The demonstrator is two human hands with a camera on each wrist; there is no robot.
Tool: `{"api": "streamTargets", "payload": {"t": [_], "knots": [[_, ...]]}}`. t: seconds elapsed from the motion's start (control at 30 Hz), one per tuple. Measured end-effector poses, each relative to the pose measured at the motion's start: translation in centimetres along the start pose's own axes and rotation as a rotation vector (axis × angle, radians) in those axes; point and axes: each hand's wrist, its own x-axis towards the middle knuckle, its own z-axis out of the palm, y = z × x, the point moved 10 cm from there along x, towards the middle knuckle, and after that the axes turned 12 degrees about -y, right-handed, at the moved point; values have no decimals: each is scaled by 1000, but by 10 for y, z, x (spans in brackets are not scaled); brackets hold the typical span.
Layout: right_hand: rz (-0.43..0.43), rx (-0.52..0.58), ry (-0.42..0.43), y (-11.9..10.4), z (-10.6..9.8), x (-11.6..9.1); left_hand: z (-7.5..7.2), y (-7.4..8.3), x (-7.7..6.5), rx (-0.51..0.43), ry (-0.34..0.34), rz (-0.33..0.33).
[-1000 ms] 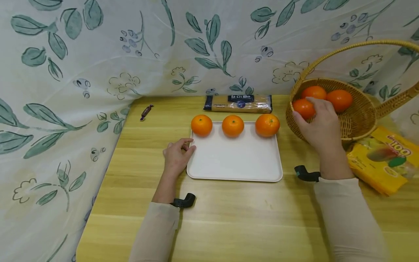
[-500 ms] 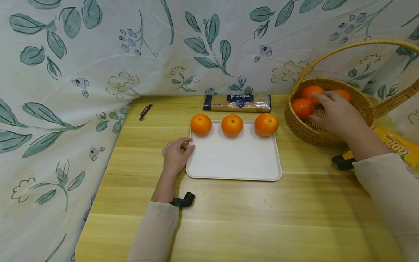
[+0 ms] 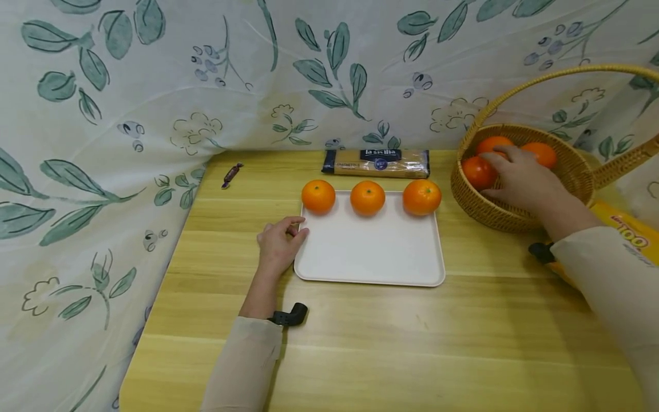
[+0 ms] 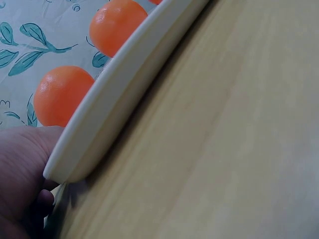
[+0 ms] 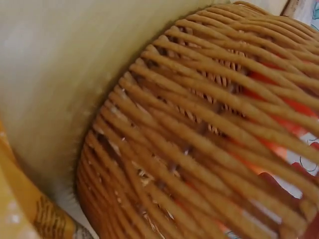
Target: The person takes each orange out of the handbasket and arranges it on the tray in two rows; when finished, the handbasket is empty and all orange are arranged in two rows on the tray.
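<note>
In the head view, a white tray (image 3: 370, 252) lies on the table with three oranges (image 3: 368, 198) along its far edge. My left hand (image 3: 278, 246) pinches the tray's left rim between thumb and curled fingers; the left wrist view shows the rim (image 4: 114, 94) close up. On the right, my right hand (image 3: 530, 182) reaches into a wicker basket (image 3: 486, 214), thumb and fingers around the right side of a red tomato (image 3: 477, 173). Two more orange-red tomatoes (image 3: 493, 144) sit behind it, one partly covered by the hand. Basket weave hides most of the fingers in the right wrist view.
A spaghetti packet (image 3: 378, 164) lies behind the tray. One small wrapped candy (image 3: 232, 175) is at the far left. Beside the basket, a yellow snack bag (image 3: 625, 229) is partly under the right forearm. The basket's tall handle (image 3: 561, 70) arches above it; patterned cloth (image 3: 180, 74) hangs behind.
My right hand first let go of the front tomato and moved right, its forearm swinging outward over the yellow bag. Now it has come back left onto that tomato. The left hand stays put.
</note>
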Motion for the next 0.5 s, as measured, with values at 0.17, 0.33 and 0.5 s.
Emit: {"api": "streamTargets", "payload": {"t": [0.17, 0.33, 0.5], "knots": [[2, -2, -18, -5, 4, 5, 0, 1, 0, 2, 2, -1], [-3, -14, -19, -8, 7, 9, -1, 1, 0, 1, 1, -3], [-29, -21, 17, -10, 8, 12, -1, 2, -1, -5, -3, -3]]}}
